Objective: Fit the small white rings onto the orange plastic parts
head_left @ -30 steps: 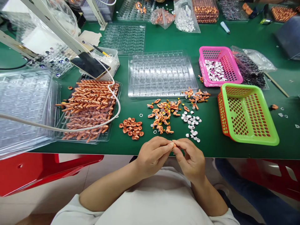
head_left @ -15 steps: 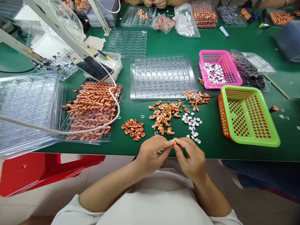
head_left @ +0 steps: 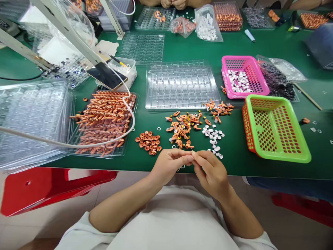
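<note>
Close to the table's front edge, my left hand (head_left: 168,166) and my right hand (head_left: 212,171) meet at the fingertips, both closed in a pinch. A small orange-brown piece showed between them a moment earlier; now the fingers hide it almost wholly. Just beyond my hands lies a loose heap of orange, earbud-like shells (head_left: 182,128) with yellow bits on them. White round caps (head_left: 213,140) are scattered on its right. To its left is a cluster of copper-brown cups (head_left: 149,142). Small white rings (head_left: 181,168) lie partly behind my fingers.
A clear compartment tray (head_left: 182,85) lies beyond the heaps. Right of it stand a pink basket (head_left: 261,83) with white pieces and a green basket (head_left: 293,121). Copper-coloured stemmed parts (head_left: 106,111) fill a tray on the left, crossed by a white cable (head_left: 104,143). A co-worker's hands (head_left: 174,3) show opposite.
My fingertips have drawn closer over the small orange-brown piece, which is now covered. My left hand has turned slightly, its thumb now on top. The heaps appear unchanged; the view shifted a little.
</note>
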Demonstrator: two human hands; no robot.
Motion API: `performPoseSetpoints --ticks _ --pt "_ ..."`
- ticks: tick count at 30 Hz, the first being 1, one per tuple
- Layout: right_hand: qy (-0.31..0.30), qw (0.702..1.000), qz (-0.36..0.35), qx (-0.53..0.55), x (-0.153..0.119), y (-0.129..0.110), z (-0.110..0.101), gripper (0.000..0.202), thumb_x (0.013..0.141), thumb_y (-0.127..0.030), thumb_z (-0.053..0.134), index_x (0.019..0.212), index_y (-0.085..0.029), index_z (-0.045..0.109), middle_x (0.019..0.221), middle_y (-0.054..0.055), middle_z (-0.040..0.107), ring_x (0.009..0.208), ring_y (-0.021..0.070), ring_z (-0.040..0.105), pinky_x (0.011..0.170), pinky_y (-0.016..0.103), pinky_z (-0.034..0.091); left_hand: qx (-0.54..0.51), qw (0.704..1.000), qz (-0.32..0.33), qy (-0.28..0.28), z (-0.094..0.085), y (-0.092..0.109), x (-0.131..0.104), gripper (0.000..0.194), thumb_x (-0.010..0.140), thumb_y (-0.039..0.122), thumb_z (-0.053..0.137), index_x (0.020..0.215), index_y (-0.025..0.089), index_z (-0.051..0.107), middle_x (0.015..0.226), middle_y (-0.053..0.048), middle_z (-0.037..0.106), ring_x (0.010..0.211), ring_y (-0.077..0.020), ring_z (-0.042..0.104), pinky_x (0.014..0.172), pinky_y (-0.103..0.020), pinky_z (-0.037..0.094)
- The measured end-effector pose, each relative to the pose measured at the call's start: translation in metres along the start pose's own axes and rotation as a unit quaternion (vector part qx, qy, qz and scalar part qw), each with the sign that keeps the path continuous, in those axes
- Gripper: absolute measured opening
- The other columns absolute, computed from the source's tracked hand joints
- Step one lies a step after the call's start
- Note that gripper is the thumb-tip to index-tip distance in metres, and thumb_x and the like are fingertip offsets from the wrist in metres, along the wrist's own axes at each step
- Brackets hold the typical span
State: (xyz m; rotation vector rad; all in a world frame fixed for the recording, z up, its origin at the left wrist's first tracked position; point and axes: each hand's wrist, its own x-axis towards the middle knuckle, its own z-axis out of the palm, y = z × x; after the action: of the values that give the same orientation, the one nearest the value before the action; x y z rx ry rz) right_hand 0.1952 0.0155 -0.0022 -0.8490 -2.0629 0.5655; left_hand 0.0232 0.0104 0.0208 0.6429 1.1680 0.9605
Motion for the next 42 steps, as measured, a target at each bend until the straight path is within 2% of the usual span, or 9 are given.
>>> performPoseSetpoints --ticks 7,14,18,22,26,29,34,42 --pt "0.006 0.995 0.041 0.087 0.005 -0.005 -0.006 0.05 0.087 0.002 0.057 0.131 -0.022 0.058 0.106 0.01 0.063 0.096 0.0197 0.064 0.079 0.033 0.057 -0.048 0.998 -0.033 -0.004 -0.001 -0.001 0.001 0.015 0.068 0.026 0.085 0.079 0.017 0.08 0.077 -0.004 0.079 0.07 -0.0126 0.069 0.07 -0.02 0.055" --pt "0.04 0.979 0.104 0.172 0.003 -0.009 -0.005 0.045 0.086 0.002 0.06 0.12 -0.027 0.066 0.103 0.005 0.065 0.093 0.0174 0.065 0.077 0.03 0.056 -0.071 0.997 -0.018 -0.018 -0.002 -0.006 0.001 0.013 0.065 0.022 0.087 0.076 0.019 0.079 0.072 -0.001 0.077 0.067 -0.0109 0.069 0.068 -0.019 0.055" --pt "0.073 0.95 0.174 0.248 0.0 -0.011 0.001 0.036 0.086 -0.002 0.064 0.111 -0.028 0.069 0.1 0.004 0.066 0.091 0.0174 0.065 0.078 0.031 0.056 -0.067 0.997 0.026 -0.032 -0.003 -0.006 -0.001 0.01 0.067 0.019 0.086 0.075 0.02 0.079 0.076 -0.002 0.078 0.071 -0.0117 0.07 0.07 -0.02 0.055" --pt "0.077 0.907 0.25 0.329 -0.004 -0.01 0.004 0.026 0.086 -0.009 0.067 0.105 -0.027 0.069 0.095 0.002 0.063 0.085 0.015 0.063 0.073 0.027 0.055 -0.035 0.99 0.116 -0.067 -0.003 -0.005 -0.002 0.01 0.072 0.014 0.081 0.078 0.021 0.08 0.08 -0.003 0.078 0.077 -0.0138 0.07 0.074 -0.023 0.056" --pt "0.066 0.896 0.248 0.362 -0.009 -0.008 0.005 0.024 0.089 -0.011 0.064 0.105 -0.028 0.072 0.094 0.003 0.062 0.09 0.0157 0.061 0.073 0.026 0.054 0.046 0.971 0.222 -0.079 -0.006 -0.008 -0.004 0.016 0.075 0.008 0.076 0.085 0.02 0.079 0.082 -0.006 0.077 0.081 -0.0166 0.069 0.078 -0.028 0.055" --pt "0.074 0.897 0.244 0.361 -0.013 -0.008 0.004 0.026 0.089 -0.011 0.064 0.105 -0.03 0.073 0.094 0.003 0.062 0.087 0.0153 0.062 0.071 0.026 0.054 0.087 0.956 0.265 -0.095 -0.008 -0.01 -0.006 0.017 0.078 0.007 0.073 0.089 0.018 0.078 0.085 -0.008 0.076 0.082 -0.0184 0.069 0.078 -0.03 0.055" --pt "0.095 0.912 0.231 0.325 -0.014 -0.011 0.004 0.029 0.087 -0.008 0.066 0.103 -0.03 0.074 0.092 0.002 0.063 0.085 0.0159 0.063 0.071 0.027 0.054 0.105 0.955 0.258 -0.102 -0.01 -0.011 -0.009 0.014 0.081 0.008 0.07 0.093 0.017 0.072 0.09 -0.008 0.073 0.086 -0.0178 0.069 0.079 -0.029 0.056" --pt "0.108 0.924 0.218 0.295 -0.011 -0.013 0.006 0.03 0.085 -0.005 0.065 0.102 -0.028 0.073 0.089 0.002 0.066 0.082 0.0153 0.064 0.069 0.026 0.055 0.123 0.955 0.261 -0.068 -0.006 -0.011 -0.01 0.009 0.083 0.01 0.068 0.09 0.016 0.07 0.089 -0.007 0.074 0.084 -0.0165 0.07 0.077 -0.026 0.058"
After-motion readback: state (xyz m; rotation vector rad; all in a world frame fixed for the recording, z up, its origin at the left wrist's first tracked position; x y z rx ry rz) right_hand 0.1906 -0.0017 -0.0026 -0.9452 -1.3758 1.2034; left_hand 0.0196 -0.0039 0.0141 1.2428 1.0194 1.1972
